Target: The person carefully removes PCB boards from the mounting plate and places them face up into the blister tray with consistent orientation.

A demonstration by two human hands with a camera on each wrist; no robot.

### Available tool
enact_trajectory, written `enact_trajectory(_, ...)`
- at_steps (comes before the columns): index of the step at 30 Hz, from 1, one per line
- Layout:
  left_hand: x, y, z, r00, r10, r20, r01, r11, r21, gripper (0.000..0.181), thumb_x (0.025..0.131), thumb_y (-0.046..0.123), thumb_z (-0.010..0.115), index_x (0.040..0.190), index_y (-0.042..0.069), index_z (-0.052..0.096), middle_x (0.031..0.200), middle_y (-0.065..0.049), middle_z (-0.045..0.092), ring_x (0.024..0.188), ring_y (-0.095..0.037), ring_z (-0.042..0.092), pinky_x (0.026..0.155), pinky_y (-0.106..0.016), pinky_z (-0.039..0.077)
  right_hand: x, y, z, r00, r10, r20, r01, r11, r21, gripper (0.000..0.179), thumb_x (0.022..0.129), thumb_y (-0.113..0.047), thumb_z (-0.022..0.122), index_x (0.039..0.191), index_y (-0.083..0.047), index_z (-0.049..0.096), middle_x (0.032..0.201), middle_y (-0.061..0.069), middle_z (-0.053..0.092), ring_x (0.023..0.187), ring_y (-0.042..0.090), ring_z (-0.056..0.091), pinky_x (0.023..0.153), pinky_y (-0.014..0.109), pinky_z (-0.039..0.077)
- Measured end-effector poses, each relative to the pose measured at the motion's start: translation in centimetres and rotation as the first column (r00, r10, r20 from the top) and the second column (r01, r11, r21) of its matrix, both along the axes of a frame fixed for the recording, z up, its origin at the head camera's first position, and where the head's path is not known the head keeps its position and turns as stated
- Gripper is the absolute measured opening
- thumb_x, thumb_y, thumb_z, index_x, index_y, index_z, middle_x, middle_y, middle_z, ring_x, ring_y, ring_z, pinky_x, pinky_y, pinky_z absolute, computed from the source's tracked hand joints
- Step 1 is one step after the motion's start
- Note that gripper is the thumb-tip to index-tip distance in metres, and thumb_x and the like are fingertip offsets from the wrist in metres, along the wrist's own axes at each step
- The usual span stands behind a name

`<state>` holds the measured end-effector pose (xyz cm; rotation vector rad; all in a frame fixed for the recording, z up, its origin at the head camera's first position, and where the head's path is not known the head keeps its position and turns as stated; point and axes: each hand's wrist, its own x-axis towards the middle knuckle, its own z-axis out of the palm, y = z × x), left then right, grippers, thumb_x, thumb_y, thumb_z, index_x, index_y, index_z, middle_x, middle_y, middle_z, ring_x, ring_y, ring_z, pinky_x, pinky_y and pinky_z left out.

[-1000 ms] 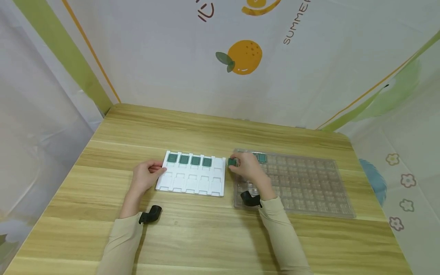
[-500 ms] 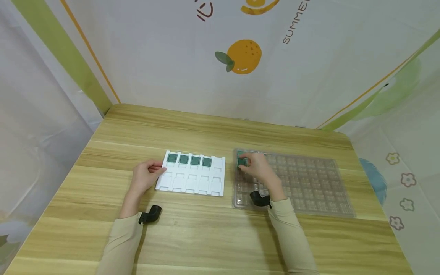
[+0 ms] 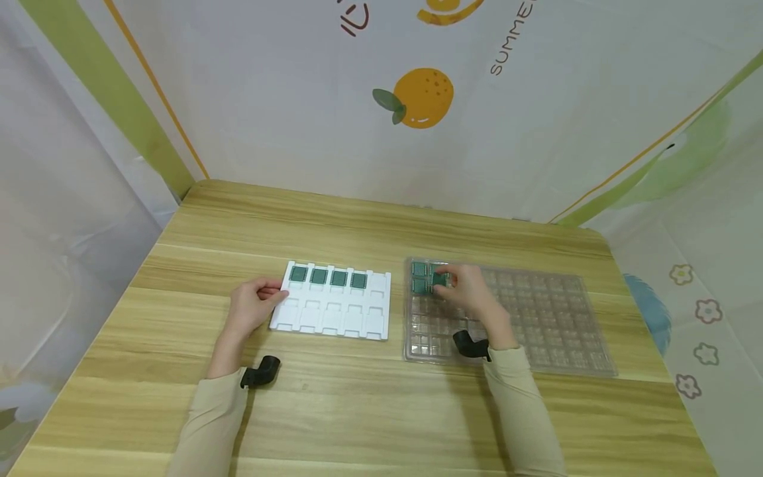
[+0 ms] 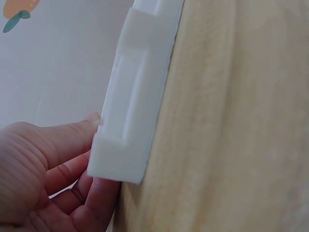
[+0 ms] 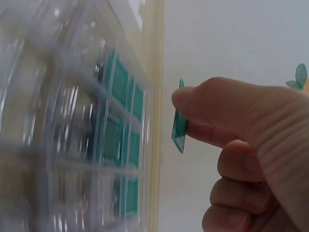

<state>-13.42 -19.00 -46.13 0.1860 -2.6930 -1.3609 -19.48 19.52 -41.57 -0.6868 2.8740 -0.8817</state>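
Note:
A white plastic tray [image 3: 332,299] with two rows of pockets lies left of centre; several green square chips fill part of its far row. My left hand [image 3: 255,305] grips its left edge, thumb against the rim and fingers curled below, as the left wrist view shows. To the right, my right hand [image 3: 467,291] pinches a thin green chip [image 5: 180,123] between thumb and forefinger. That chip is raised above a clear compartment tray [image 3: 536,324]. More green chips [image 3: 419,269] sit in the clear tray's far-left pockets, some of them hidden behind the right hand.
Both trays rest on a wood-grain table [image 3: 334,411], with a narrow strip of wood between them. A printed curtain [image 3: 286,119] hangs behind the table's far edge. Each wrist carries a black camera mount [image 3: 262,372].
My right hand has moved rightward from the gap between the trays to over the clear tray, the green chip pinched in it. Left hand and white tray have stayed put.

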Motion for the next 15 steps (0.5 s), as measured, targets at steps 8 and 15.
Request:
enact_trajectory(8, 0.1, 0.0, 0.1, 1.000, -0.006, 0.018, 0.006, 1.000, 0.011, 0.024, 0.084, 0.007, 0.068, 0.099, -0.012, 0.065, 0.087, -0.024, 0.066, 0.078, -0.030, 0.061, 0.062, -0.016, 0.044, -0.2, 2.0, -0.4, 0.998, -0.031, -0.051, 0.032, 0.999, 0.012, 0.028, 0.080, -0.004, 0.072, 0.105, 0.006, 0.066, 0.050, -0.006, 0.027, 0.045, 0.008, 0.025, 0.049, 0.025, 0.028)
enact_trajectory(15, 0.1, 0.0, 0.3, 1.000, -0.002, 0.028, 0.002, 1.000, 0.007, 0.024, 0.084, 0.008, 0.069, 0.099, -0.011, 0.066, 0.088, -0.023, 0.066, 0.078, -0.028, 0.061, 0.062, -0.016, 0.044, 0.0, 2.9, -0.6, 0.998, -0.036, -0.045, 0.037, 0.999, 0.011, 0.027, 0.081, -0.005, 0.071, 0.104, 0.007, 0.065, 0.049, -0.006, 0.028, 0.045, 0.009, 0.024, 0.049, 0.025, 0.030)
